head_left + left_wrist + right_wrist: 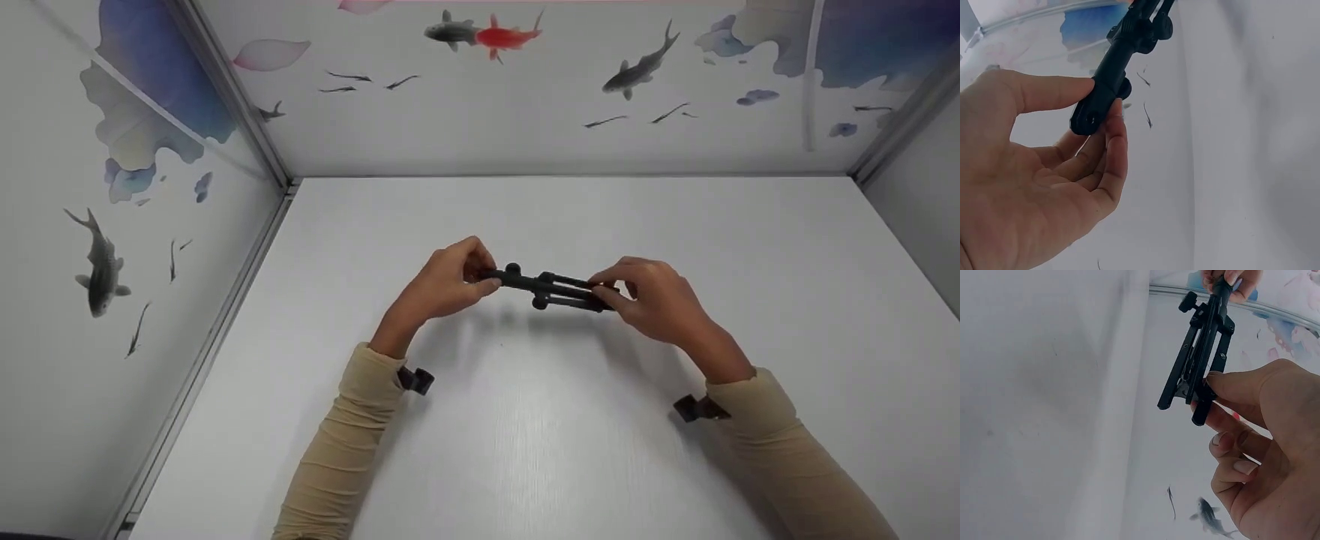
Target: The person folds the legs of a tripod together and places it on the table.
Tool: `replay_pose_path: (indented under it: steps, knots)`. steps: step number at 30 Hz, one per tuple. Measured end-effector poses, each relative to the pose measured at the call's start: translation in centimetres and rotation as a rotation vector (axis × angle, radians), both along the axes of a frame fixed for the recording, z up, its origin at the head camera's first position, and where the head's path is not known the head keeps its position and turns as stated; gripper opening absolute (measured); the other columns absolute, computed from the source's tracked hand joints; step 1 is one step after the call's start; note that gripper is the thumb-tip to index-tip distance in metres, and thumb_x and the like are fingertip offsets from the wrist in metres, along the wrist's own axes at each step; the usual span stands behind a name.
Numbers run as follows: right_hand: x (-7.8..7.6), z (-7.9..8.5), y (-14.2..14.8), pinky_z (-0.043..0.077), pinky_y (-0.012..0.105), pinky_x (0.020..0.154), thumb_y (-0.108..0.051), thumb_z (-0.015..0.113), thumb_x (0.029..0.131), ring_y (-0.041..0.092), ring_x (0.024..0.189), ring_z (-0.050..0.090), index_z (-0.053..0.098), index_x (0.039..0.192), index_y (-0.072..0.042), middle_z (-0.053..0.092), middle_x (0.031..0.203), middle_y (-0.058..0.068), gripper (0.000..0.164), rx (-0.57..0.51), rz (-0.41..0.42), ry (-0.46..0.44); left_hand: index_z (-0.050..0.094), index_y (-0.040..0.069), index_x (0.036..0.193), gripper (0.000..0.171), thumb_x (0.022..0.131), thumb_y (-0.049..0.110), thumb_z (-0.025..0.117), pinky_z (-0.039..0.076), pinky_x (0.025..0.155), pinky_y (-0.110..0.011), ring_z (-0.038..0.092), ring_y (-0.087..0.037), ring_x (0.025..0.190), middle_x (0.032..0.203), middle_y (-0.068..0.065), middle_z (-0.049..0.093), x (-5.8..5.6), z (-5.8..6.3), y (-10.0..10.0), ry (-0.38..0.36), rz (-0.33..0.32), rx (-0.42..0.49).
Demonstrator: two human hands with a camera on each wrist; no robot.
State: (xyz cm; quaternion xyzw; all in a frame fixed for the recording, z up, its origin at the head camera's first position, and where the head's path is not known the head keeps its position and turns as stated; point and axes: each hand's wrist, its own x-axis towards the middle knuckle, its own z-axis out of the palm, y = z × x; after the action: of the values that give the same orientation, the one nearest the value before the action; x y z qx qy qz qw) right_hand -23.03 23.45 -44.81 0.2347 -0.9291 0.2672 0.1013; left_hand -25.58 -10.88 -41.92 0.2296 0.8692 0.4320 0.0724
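Both hands hold a small black tripod (531,284) level above the white table, its legs folded nearly side by side. The left hand (448,283) pinches the head end between thumb and fingertips. In the left wrist view that rounded end (1092,120) with a small hole shows past the thumb, and a round knob (1124,88) sits beside the fingertips. At the other end, the right hand (654,298) pinches one leg near its foot. The right wrist view shows the slim legs (1176,377) slightly spread, with a thumb knob (1188,302) near their hinge.
A white table (480,450) lies under the hands. White panels printed with fish and blue blots stand at the back (510,112) and on the left (45,337), with a metal rail (217,315) along the left edge. Each wrist wears a small black camera (417,380).
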Motion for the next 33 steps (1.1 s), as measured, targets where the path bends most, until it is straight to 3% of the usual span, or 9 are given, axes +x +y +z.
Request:
replay_pose_path:
  steps: [8,19,33]
  knots:
    - [-0.3,-0.4,0.0,0.038,0.028,0.060,-0.015,0.079,0.100,0.012,0.068,0.048,0.086,0.113,-0.020,0.078,0.095,-0.006,0.015,0.005,0.015,-0.007,0.068,0.010,0.116,0.022,0.101,0.022,0.076,0.052,0.087,-0.036,0.071,-0.019,0.099,0.110,-0.007,0.078,-0.4,-0.9,-0.5,-0.154,-0.025,-0.088]
    - [-0.5,-0.9,0.2,0.040,0.029,0.062,-0.013,0.077,0.101,0.013,0.071,0.050,0.085,0.115,-0.018,0.080,0.096,-0.003,0.017,0.020,0.027,-0.069,0.069,0.009,0.116,0.022,0.100,0.023,0.075,0.052,0.090,-0.038,0.073,-0.021,0.104,0.114,-0.009,0.081,-0.5,-1.6,-0.2,-0.186,-0.058,-0.148]
    - [-0.7,-1.4,0.2,0.041,0.031,0.060,-0.020,0.077,0.102,0.016,0.073,0.053,0.085,0.113,-0.022,0.079,0.093,-0.005,0.015,0.075,0.026,-0.224,0.071,0.010,0.114,0.023,0.098,0.025,0.077,0.054,0.090,-0.037,0.072,-0.018,0.100,0.113,-0.008,0.081,-0.8,-2.3,-0.1,-0.228,-0.095,-0.232]
